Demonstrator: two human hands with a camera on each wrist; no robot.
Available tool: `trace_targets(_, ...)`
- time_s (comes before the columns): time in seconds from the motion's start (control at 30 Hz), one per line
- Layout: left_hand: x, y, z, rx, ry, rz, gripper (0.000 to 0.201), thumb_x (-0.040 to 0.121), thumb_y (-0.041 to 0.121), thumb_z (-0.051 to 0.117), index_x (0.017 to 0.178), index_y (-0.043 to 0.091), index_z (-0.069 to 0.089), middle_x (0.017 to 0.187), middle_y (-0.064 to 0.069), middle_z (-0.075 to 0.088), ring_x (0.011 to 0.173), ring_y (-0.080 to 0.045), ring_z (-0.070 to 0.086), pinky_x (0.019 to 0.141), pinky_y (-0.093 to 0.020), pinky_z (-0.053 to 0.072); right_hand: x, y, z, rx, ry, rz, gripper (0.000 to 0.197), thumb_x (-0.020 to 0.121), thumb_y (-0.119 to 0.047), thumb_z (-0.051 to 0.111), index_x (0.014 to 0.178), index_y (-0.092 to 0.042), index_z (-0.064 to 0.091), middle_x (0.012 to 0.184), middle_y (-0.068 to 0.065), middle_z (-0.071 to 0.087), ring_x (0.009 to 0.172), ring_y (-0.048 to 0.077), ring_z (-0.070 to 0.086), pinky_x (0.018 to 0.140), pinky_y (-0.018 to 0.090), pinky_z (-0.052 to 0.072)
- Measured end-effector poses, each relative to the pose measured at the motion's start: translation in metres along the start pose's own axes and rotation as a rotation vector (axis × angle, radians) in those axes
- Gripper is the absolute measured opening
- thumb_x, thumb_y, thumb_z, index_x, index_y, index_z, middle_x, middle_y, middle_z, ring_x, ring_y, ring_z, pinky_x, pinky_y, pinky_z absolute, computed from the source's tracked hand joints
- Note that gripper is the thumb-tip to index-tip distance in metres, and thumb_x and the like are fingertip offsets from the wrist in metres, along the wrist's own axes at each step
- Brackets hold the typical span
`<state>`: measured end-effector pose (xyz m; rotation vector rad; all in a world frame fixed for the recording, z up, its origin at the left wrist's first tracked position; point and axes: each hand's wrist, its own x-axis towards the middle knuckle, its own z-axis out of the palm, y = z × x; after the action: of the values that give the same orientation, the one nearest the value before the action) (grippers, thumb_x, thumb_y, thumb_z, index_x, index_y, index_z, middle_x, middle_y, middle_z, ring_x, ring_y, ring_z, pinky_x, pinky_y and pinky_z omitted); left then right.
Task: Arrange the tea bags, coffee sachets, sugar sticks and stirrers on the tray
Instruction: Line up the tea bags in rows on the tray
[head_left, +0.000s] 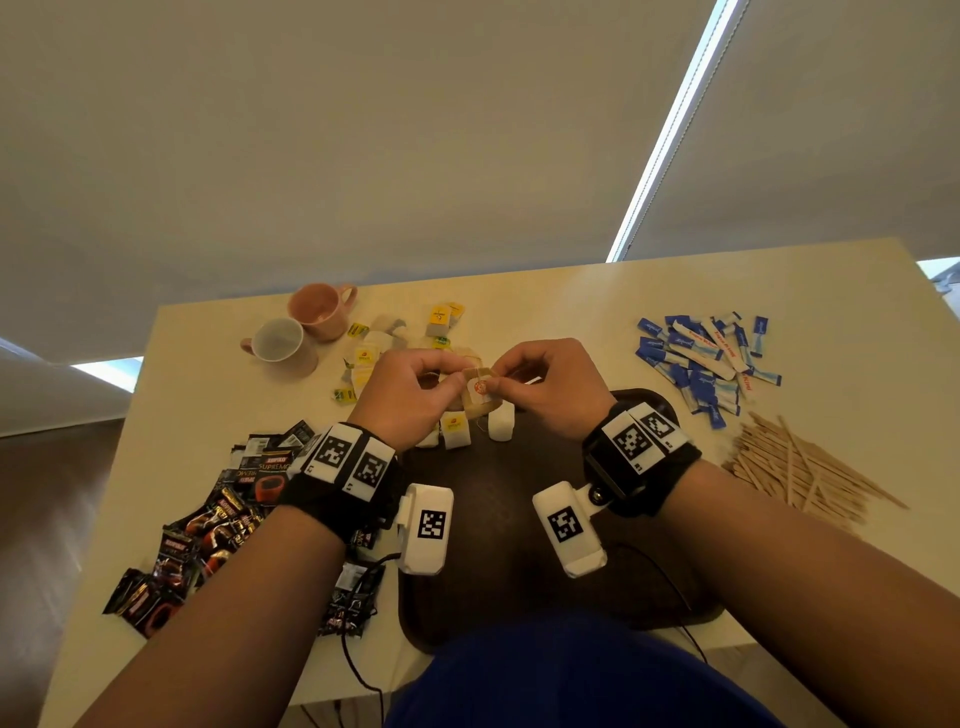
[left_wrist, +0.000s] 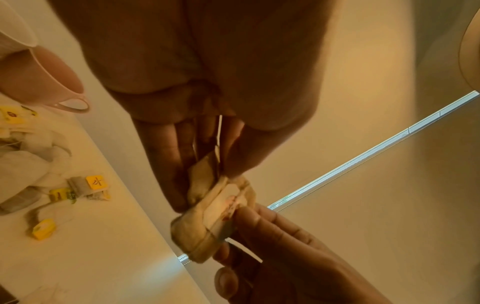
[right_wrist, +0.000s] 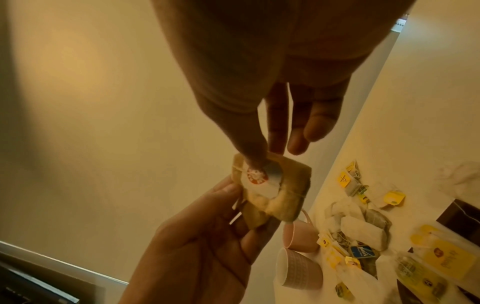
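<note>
Both hands hold one beige tea bag (head_left: 480, 391) with a white, red-printed tag, lifted above the far end of the dark oval tray (head_left: 519, 493). My left hand (head_left: 415, 389) pinches its left edge; my right hand (head_left: 530, 379) pinches the tag with thumb and forefinger. The same tea bag (right_wrist: 272, 189) shows in the right wrist view, and this tea bag (left_wrist: 207, 214) is in the left wrist view. Three tea bags (head_left: 457, 428) stand at the tray's far edge. Loose tea bags (head_left: 395, 343) lie beyond the hands. Coffee sachets (head_left: 208, 525) are piled left, sugar sticks (head_left: 706, 358) right, wooden stirrers (head_left: 800, 470) near right.
A pink mug (head_left: 319, 309) and a pale mug (head_left: 280, 345) lie on their sides at the back left of the cream table (head_left: 571, 312). A black cable (head_left: 358, 670) runs off the table's near edge. A wall rises behind the table.
</note>
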<state>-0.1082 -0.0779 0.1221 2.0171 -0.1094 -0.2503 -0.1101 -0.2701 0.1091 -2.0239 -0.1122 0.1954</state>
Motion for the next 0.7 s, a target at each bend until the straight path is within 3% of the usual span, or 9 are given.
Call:
trace_targets(0.17, -0.001, -0.006, 0.002, 0.004, 0.040, 0.048, 0.033, 0.094, 0.000, 0.059, 0.097, 0.029, 0.075, 0.098, 0.010, 0.073, 0.094, -0.005, 0.068, 0.092, -0.038, 0.056, -0.001, 0.001, -0.004, 0.049, -0.024, 0.029, 0.007, 0.084, -0.015, 0.077, 0.089, -0.012, 0.073, 0.080, 0.000, 0.072, 0.068, 0.007, 0.067, 0.065, 0.020, 0.057)
trace_targets(0.23, -0.002, -0.011, 0.001, -0.031, 0.060, 0.057, 0.035, 0.093, 0.002, 0.060, 0.107, 0.033, 0.070, 0.100, 0.004, 0.074, 0.088, -0.012, 0.069, 0.088, -0.042, 0.058, -0.002, 0.001, -0.006, 0.073, -0.035, 0.047, 0.006, 0.084, -0.014, 0.076, 0.088, -0.012, 0.072, 0.082, 0.006, 0.073, 0.069, 0.015, 0.068, 0.064, 0.025, 0.058)
trace_targets(0.33, -0.002, -0.016, 0.002, -0.135, 0.089, -0.026, 0.042, 0.092, 0.007, 0.066, 0.114, 0.041, 0.056, 0.086, -0.008, 0.075, 0.080, -0.030, 0.071, 0.081, -0.051, 0.059, -0.003, -0.001, -0.008, 0.109, -0.085, 0.056, 0.006, 0.085, -0.012, 0.075, 0.088, -0.011, 0.071, 0.084, 0.009, 0.072, 0.071, 0.021, 0.069, 0.064, 0.029, 0.058)
trace_targets(0.5, 0.000, -0.014, 0.003, -0.169, 0.028, -0.068, 0.017, 0.091, 0.008, 0.069, 0.105, 0.016, 0.065, 0.091, -0.003, 0.077, 0.084, -0.021, 0.075, 0.082, -0.046, 0.061, -0.002, -0.002, -0.007, 0.145, -0.170, 0.054, 0.010, 0.085, -0.012, 0.075, 0.091, -0.005, 0.072, 0.086, 0.011, 0.072, 0.076, 0.031, 0.069, 0.065, 0.030, 0.057)
trace_targets(0.6, 0.001, -0.014, 0.002, -0.235, -0.017, -0.049, 0.018, 0.086, 0.003, 0.073, 0.096, 0.018, 0.067, 0.086, 0.000, 0.077, 0.083, -0.018, 0.074, 0.076, -0.035, 0.061, -0.001, -0.003, -0.003, 0.190, -0.133, 0.042, 0.014, 0.085, -0.010, 0.074, 0.094, 0.001, 0.071, 0.085, 0.017, 0.072, 0.066, 0.023, 0.068, 0.061, 0.023, 0.057)
trace_targets(0.7, 0.002, -0.015, 0.001, -0.285, -0.045, -0.060, 0.019, 0.085, 0.001, 0.073, 0.097, 0.015, 0.070, 0.088, -0.001, 0.077, 0.083, -0.017, 0.074, 0.072, -0.028, 0.059, 0.000, -0.004, -0.002, 0.230, -0.075, 0.060, 0.018, 0.084, -0.007, 0.074, 0.100, -0.001, 0.068, 0.084, 0.019, 0.072, 0.059, 0.014, 0.067, 0.057, 0.019, 0.056)
